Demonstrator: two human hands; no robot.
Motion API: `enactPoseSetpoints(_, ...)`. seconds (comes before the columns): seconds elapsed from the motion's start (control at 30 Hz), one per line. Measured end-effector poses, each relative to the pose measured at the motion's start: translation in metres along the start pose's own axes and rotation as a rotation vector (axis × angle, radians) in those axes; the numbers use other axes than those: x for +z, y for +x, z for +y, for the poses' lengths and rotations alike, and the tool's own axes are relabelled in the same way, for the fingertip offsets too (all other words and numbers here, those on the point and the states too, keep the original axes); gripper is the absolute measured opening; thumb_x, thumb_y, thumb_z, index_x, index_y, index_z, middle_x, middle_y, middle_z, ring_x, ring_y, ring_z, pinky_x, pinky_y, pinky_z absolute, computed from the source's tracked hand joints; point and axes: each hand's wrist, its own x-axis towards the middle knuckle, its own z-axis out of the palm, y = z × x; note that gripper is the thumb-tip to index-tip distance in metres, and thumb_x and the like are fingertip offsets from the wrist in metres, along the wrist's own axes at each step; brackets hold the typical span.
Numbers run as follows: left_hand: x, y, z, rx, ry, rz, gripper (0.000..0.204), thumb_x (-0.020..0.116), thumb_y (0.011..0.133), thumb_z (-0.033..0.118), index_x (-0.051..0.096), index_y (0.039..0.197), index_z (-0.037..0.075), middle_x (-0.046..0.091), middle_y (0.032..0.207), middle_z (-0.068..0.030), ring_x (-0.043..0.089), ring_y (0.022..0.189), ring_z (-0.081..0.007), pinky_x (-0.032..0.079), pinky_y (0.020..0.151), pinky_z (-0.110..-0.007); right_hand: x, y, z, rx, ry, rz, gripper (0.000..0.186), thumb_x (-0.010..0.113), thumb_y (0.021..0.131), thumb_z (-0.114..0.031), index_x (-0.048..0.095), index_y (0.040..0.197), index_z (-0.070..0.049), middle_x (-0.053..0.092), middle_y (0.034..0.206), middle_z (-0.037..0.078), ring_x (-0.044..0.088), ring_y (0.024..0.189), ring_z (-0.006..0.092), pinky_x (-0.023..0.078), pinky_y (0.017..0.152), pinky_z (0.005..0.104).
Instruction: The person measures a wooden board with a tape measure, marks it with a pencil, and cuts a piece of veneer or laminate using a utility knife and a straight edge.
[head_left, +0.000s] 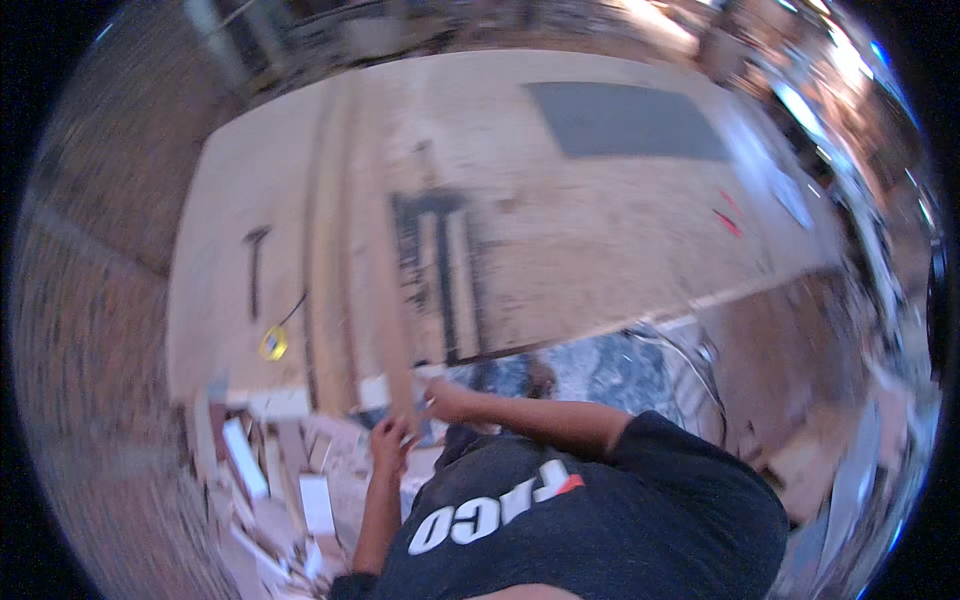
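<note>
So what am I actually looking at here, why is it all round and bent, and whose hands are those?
One picture, from a fisheye camera worn on a person's head looking down, so straight edges curve. No machine: two bare hands. The left hand and right hand both grip the near end of a long wooden plank lying along a plywood work surface. On that surface lie a hammer, a yellow tape measure and a grey mat. Wood offcuts are piled lower left.

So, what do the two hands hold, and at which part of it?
Both the left hand and the right hand grip the near end of a long wooden strip lying across the workbench.
</note>
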Motion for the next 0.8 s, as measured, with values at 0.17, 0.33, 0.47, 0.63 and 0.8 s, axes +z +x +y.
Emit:
enactPoseSetpoints(0.17,-0.077,0.028,-0.039,0.015,-0.038,0.236,0.021,0.071,0.095,0.019,0.06,0.102,0.003,0.064,0.089,-0.0061,0.065,0.079,-0.0179,0.061,0.064,-0.036,-0.004,-0.02,0.029,-0.088,-0.17,0.023,0.049,0.073,0.081,-0.027,0.068,0.124,-0.005,0.069,0.111,0.026,0.066,0.104,0.0416,0.051,0.093,0.0519)
enactPoseSetpoints(0.33,-0.074,0.061,-0.032,0.048,-0.109,0.339,0.021,0.07,0.097,0.023,0.061,0.099,0.005,0.062,0.084,-0.0049,0.059,0.069,-0.015,0.056,0.061,-0.032,-0.022,-0.096,0.093,0.171,-0.067,0.095,0.049,0.071,0.081,-0.033,0.069,0.124,-0.011,0.07,0.108,0.024,0.068,0.097,0.0428,0.054,0.086,0.0513)
enactPoseSetpoints(0.47,-0.069,0.1,-0.012,0.101,-0.248,0.504,0.025,0.065,0.099,0.021,0.061,0.105,-0.002,0.061,0.095,-0.0106,0.059,0.086,-0.0217,0.053,0.077,-0.033,-0.009,-0.157,0.18,0.408,-0.16,0.226,0.046,0.07,0.08,-0.029,0.07,0.123,-0.013,0.072,0.111,0.019,0.067,0.103,0.041,0.053,0.092,0.0495)
enactPoseSetpoints(0.63,-0.066,0.117,-0.021,0.259,-0.272,0.506,0.029,0.064,0.095,0.026,0.06,0.109,0.0,0.06,0.101,-0.0119,0.058,0.096,-0.024,0.05,0.087,-0.036,-0.002,-0.248,0.286,0.701,-0.007,0.364,0.041,0.071,0.079,-0.031,0.074,0.116,-0.015,0.071,0.115,0.018,0.067,0.106,0.0384,0.053,0.094,0.048)
enactPoseSetpoints(0.8,-0.022,0.079,-0.029,0.077,-0.331,0.653,0.035,0.063,0.088,0.042,0.054,0.103,0.011,0.054,0.094,-0.0061,0.056,0.098,-0.0208,0.044,0.093,-0.038,-0.02,-0.321,0.449,0.895,-0.262,0.508,0.03,0.064,0.09,-0.03,0.073,0.115,-0.016,0.072,0.11,0.017,0.069,0.099,0.0343,0.054,0.088,0.0487)
